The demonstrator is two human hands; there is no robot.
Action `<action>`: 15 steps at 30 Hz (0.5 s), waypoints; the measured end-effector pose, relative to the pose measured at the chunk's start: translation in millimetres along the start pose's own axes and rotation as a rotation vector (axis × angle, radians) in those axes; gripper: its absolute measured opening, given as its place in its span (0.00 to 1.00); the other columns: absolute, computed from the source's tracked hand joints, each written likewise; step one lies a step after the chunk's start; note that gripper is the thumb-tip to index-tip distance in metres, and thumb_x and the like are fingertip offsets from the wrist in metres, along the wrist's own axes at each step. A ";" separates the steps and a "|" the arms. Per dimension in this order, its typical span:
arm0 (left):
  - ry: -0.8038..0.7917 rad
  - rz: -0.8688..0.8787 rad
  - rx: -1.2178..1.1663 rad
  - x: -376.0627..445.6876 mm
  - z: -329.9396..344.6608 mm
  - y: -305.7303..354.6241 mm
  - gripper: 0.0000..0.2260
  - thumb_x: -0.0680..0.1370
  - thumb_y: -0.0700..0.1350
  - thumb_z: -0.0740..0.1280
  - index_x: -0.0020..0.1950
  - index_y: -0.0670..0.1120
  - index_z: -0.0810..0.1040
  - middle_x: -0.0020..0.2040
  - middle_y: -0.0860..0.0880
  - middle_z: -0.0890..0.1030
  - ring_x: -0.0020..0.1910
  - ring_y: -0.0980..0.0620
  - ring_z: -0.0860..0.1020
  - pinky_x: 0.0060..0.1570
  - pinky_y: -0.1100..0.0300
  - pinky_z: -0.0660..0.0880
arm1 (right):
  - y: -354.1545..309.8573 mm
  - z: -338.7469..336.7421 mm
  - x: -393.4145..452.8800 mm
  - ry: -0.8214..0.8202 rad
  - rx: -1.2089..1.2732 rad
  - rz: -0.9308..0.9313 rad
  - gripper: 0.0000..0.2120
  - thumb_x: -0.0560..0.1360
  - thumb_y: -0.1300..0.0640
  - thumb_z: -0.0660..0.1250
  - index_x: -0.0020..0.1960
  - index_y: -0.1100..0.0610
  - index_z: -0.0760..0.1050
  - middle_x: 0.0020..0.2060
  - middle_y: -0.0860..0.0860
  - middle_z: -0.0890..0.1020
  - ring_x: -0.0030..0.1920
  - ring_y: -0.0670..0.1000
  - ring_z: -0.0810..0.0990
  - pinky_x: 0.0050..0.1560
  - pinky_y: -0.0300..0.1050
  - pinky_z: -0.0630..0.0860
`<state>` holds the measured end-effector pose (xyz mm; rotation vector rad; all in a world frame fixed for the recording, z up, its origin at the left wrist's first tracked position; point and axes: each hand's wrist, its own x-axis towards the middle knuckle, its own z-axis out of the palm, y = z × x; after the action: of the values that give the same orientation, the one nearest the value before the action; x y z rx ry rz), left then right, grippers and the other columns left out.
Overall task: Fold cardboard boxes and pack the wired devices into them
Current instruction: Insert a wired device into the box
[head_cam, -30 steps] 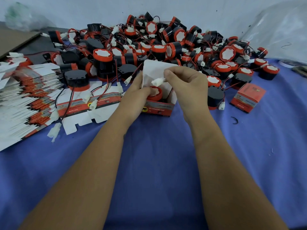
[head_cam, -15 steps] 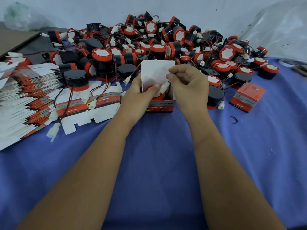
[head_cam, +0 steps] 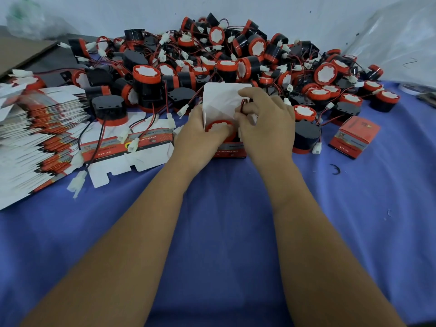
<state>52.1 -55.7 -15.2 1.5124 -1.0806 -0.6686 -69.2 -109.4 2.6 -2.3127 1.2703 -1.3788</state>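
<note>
Many loose devices (head_cam: 212, 60) behind box (head_cam: 232, 151)

Head-worn camera looks forward and down, close over the table (head_cam: 212, 232).

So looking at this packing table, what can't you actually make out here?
- Head view: the white plug on the device's wire, hidden under the right hand.
- The lower body of the red-and-black round device, hidden by the open orange cardboard box and the left hand.
- The print on the closed orange box at the right: too small and blurred.
- The stack of flat box blanks: cut off by the left edge.
</note>
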 end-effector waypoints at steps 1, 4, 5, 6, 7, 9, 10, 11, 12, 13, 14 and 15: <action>0.004 0.002 0.007 0.6 0.0 -0.1 0.23 0.71 0.54 0.70 0.65 0.56 0.72 0.54 0.60 0.80 0.54 0.59 0.79 0.52 0.59 0.76 | -0.3 -0.7 -0.1 0.015 -0.016 0.003 0.17 0.75 0.57 0.69 0.63 0.48 0.76 0.44 0.44 0.83 0.53 0.46 0.74 0.59 0.33 0.55; 0.037 0.008 0.035 2.5 0.7 -0.4 0.22 0.72 0.49 0.71 0.65 0.55 0.72 0.54 0.59 0.80 0.54 0.57 0.79 0.54 0.55 0.78 | -2.6 -2.1 -1.2 0.067 0.053 0.062 0.15 0.74 0.57 0.72 0.59 0.49 0.78 0.41 0.43 0.83 0.50 0.45 0.72 0.56 0.33 0.58; 0.050 0.015 0.040 3.0 1.1 -0.3 0.22 0.72 0.47 0.71 0.65 0.54 0.72 0.54 0.58 0.80 0.54 0.56 0.79 0.54 0.54 0.78 | -3.7 -2.3 -1.6 0.072 0.111 0.099 0.13 0.74 0.57 0.72 0.57 0.50 0.78 0.40 0.43 0.83 0.49 0.46 0.72 0.57 0.35 0.62; 0.060 0.025 0.041 3.4 1.2 -0.3 0.22 0.72 0.46 0.70 0.66 0.53 0.72 0.54 0.58 0.80 0.53 0.56 0.79 0.53 0.54 0.79 | -4.9 -2.4 -1.5 0.068 0.180 0.139 0.11 0.74 0.58 0.72 0.56 0.50 0.79 0.39 0.43 0.83 0.49 0.47 0.73 0.56 0.38 0.67; 0.065 0.035 0.041 3.5 1.0 -0.1 0.23 0.71 0.45 0.70 0.66 0.52 0.73 0.54 0.57 0.80 0.53 0.56 0.79 0.51 0.56 0.79 | -6.3 -2.4 -1.3 0.061 0.257 0.182 0.10 0.74 0.59 0.72 0.54 0.51 0.79 0.39 0.43 0.83 0.50 0.47 0.76 0.54 0.41 0.71; 0.065 0.051 0.039 3.6 -0.4 0.2 0.23 0.70 0.46 0.70 0.66 0.52 0.74 0.54 0.58 0.80 0.51 0.59 0.79 0.47 0.62 0.77 | -9.1 -1.3 -0.9 0.061 0.400 0.260 0.09 0.74 0.60 0.72 0.51 0.50 0.79 0.40 0.43 0.83 0.49 0.46 0.80 0.48 0.38 0.74; 0.059 0.060 0.036 3.6 -1.3 0.0 0.22 0.71 0.45 0.71 0.65 0.53 0.74 0.52 0.59 0.80 0.49 0.62 0.79 0.44 0.66 0.76 | -10.1 -0.3 -0.6 0.071 0.443 0.282 0.08 0.74 0.60 0.72 0.50 0.49 0.79 0.40 0.43 0.83 0.47 0.45 0.81 0.47 0.36 0.74; 0.047 0.070 0.032 3.5 -2.3 -0.2 0.20 0.72 0.44 0.71 0.63 0.54 0.74 0.50 0.61 0.80 0.47 0.65 0.78 0.42 0.70 0.74 | -10.7 1.1 -0.3 0.078 0.469 0.294 0.09 0.74 0.61 0.72 0.49 0.49 0.79 0.39 0.43 0.83 0.46 0.44 0.82 0.47 0.36 0.76; 0.029 0.078 0.028 3.0 -3.2 -0.4 0.19 0.73 0.43 0.70 0.62 0.55 0.73 0.49 0.61 0.79 0.45 0.68 0.78 0.39 0.73 0.73 | -11.2 2.7 -0.1 0.080 0.486 0.302 0.09 0.74 0.62 0.72 0.48 0.49 0.79 0.39 0.43 0.83 0.45 0.44 0.82 0.48 0.38 0.77; 0.001 0.083 0.022 2.8 -3.8 -0.6 0.18 0.74 0.42 0.70 0.61 0.56 0.73 0.49 0.61 0.79 0.44 0.69 0.78 0.38 0.75 0.72 | -11.8 4.2 -0.4 0.075 0.495 0.301 0.08 0.74 0.62 0.72 0.48 0.50 0.79 0.39 0.43 0.82 0.45 0.44 0.82 0.49 0.41 0.79; -0.029 0.084 0.014 2.5 -4.4 -1.0 0.18 0.74 0.41 0.70 0.61 0.56 0.73 0.50 0.60 0.80 0.44 0.69 0.78 0.38 0.76 0.72 | -11.7 5.9 -0.4 0.067 0.481 0.290 0.08 0.73 0.63 0.72 0.49 0.51 0.80 0.39 0.43 0.82 0.46 0.46 0.82 0.51 0.45 0.80; -0.053 0.081 0.007 2.3 -4.5 -1.2 0.19 0.75 0.41 0.70 0.62 0.56 0.73 0.51 0.59 0.80 0.45 0.68 0.78 0.39 0.75 0.73 | -11.3 7.2 -0.4 0.060 0.440 0.266 0.08 0.73 0.62 0.72 0.49 0.52 0.81 0.39 0.43 0.82 0.48 0.49 0.81 0.54 0.48 0.79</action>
<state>57.3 -55.7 -15.0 1.4557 -1.1790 -0.6529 -57.0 -103.9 4.2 -1.7575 1.1034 -1.4659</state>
